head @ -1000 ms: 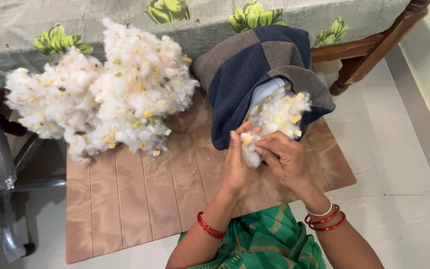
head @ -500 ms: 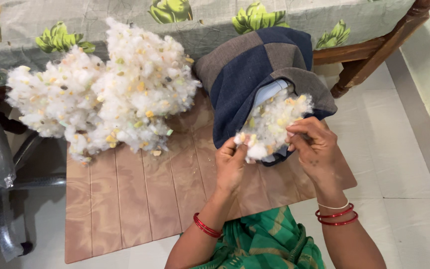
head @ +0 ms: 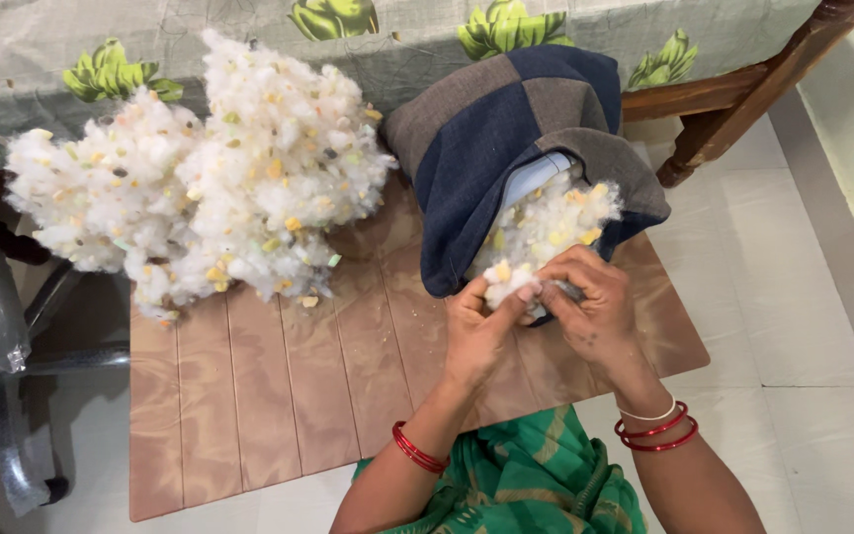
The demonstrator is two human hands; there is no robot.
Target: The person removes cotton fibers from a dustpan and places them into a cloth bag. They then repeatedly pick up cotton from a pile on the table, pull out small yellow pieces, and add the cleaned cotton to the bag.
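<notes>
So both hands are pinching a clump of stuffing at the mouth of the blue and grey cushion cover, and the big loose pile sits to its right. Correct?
Not quite: the head view shows the loose pile to the left of the cushion cover. Both the left hand and right hand do pinch the clump of stuffing at its mouth.

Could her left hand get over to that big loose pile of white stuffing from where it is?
Probably yes: the left hand is at the cushion cover's mouth, and only bare brown board lies between it and the stuffing pile.

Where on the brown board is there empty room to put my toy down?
The brown board is bare in front, between the fluff pile and the left hand. The back is crowded with fluff and the patchwork cushion cover.
</notes>
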